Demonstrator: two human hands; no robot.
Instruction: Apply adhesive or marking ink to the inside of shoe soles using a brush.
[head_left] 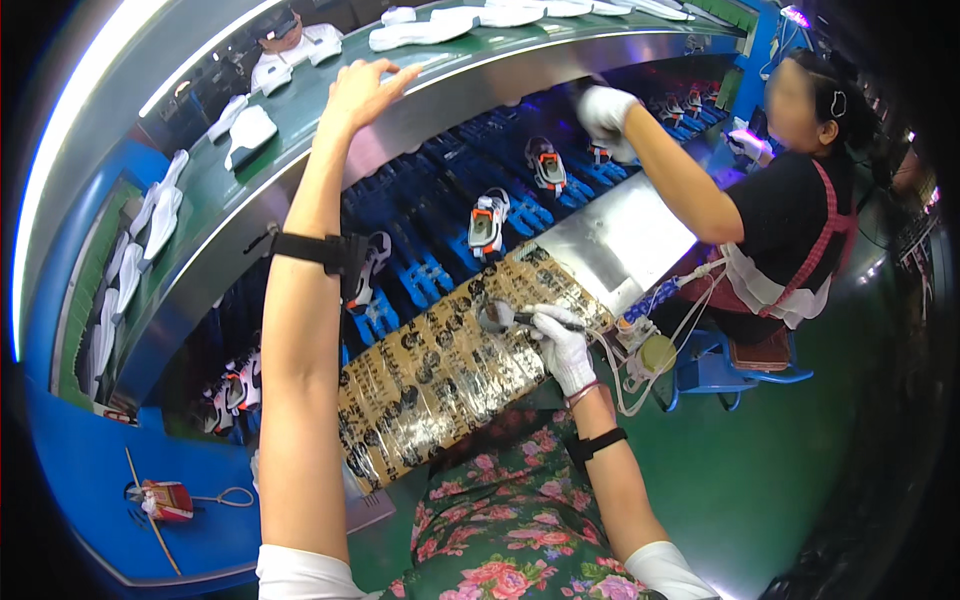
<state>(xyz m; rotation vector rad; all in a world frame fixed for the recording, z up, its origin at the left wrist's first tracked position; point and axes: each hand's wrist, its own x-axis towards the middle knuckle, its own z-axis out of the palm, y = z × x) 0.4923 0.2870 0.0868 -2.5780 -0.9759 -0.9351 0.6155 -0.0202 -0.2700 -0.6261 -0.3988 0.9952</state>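
My left hand (365,92), bare, is raised at the inner edge of the upper green conveyor belt (310,105). Its fingers stretch out to the right and nothing is in them. White shoe soles (250,132) lie along that belt on both sides of the hand. Lower down, my right hand (562,350) wears a white glove and closes around a dark-handled tool (522,318). A round grey end, perhaps a brush head, points left from it over the taped work surface (430,375); I cannot make out the end clearly.
Partly made shoes (487,222) stand on blue holders on the lower line. A co-worker (800,190) sits at right, one gloved hand (607,110) over the line. A metal plate (620,240) adjoins my work surface. White cables (640,385) hang beside my right hand.
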